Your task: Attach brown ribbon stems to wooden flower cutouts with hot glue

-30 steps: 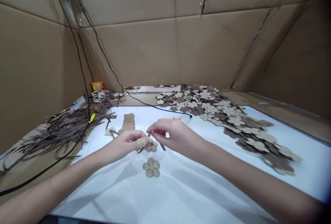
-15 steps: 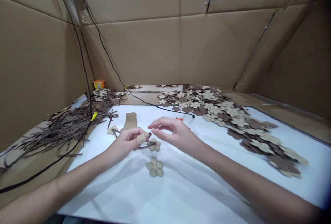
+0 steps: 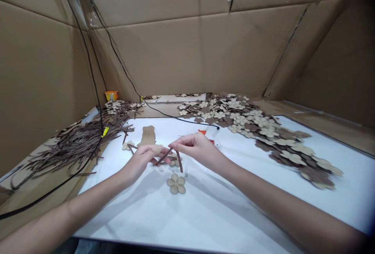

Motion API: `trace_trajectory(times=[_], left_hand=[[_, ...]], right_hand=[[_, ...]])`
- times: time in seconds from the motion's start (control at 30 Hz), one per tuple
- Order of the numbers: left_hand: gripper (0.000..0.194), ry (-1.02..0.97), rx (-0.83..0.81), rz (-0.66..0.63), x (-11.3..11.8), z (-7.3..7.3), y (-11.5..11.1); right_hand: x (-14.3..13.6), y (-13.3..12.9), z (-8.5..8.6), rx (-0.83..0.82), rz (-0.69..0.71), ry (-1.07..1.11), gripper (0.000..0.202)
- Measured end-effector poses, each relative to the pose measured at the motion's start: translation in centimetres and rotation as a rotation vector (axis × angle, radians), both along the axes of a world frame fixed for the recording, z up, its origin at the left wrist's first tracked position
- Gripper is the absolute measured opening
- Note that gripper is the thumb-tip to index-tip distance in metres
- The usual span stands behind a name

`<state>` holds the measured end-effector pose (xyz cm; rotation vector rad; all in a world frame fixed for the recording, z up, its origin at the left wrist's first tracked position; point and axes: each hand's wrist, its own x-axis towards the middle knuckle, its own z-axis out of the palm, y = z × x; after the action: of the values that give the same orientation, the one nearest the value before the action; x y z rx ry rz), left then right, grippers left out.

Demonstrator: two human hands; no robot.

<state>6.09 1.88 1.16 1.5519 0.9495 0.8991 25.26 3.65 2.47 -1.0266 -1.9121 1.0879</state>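
A brown leather-like strip (image 3: 179,161) is bent over at its top, where my right hand (image 3: 199,147) pinches it between thumb and fingertips. One leg hangs free; the other slants down to my left hand (image 3: 142,162), whose curled fingers close about it, though the exact grip is partly hidden. A beige cover wraps one left finger. Just behind the strip, a beige flower with a brown stem (image 3: 173,162) lies partly hidden. Nearer me, a single beige flower (image 3: 176,184) rests flat on the white board (image 3: 187,219). Another stemmed flower (image 3: 128,145) lies beyond my left hand.
A tangled heap of brown strips (image 3: 76,144) lies left, and piled beige and brown flowers (image 3: 243,117) stretch along the right. A tan piece (image 3: 148,135) and a white-and-orange tool (image 3: 211,132) lie behind my hands. A black cable (image 3: 88,164) crosses the left side. Cardboard walls (image 3: 164,54) enclose the board.
My right hand has closed from an apart-fingered pose and now pinches the brown strip, which shows bent between both hands. The view has shifted slightly.
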Motion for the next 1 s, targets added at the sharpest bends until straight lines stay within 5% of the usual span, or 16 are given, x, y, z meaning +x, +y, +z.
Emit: trace_trajectory(times=[0.17, 0.3, 0.67, 1.0], left_hand=[[0.034, 0.066, 0.044, 0.054, 0.1, -0.2, 0.1], [0.042, 0.015, -0.062, -0.019, 0.3, -0.4, 0.3], [0.039, -0.122, -0.185, 0.016, 0.8, -1.0, -0.2], [0.03, -0.097, -0.089, 0.119, 0.9, -1.2, 0.0]], right_hand=[[0.0, 0.2, -0.4, 0.036, 0.039, 0.014, 0.03], [-0.3, 0.2, -0.6, 0.126, -0.087, 0.039, 0.025], [-1.7, -0.3, -1.2, 0.011, -0.045, 0.221, 0.029], [-0.8, 2.0, -0.5, 0.141, -0.082, 0.026, 0.028]])
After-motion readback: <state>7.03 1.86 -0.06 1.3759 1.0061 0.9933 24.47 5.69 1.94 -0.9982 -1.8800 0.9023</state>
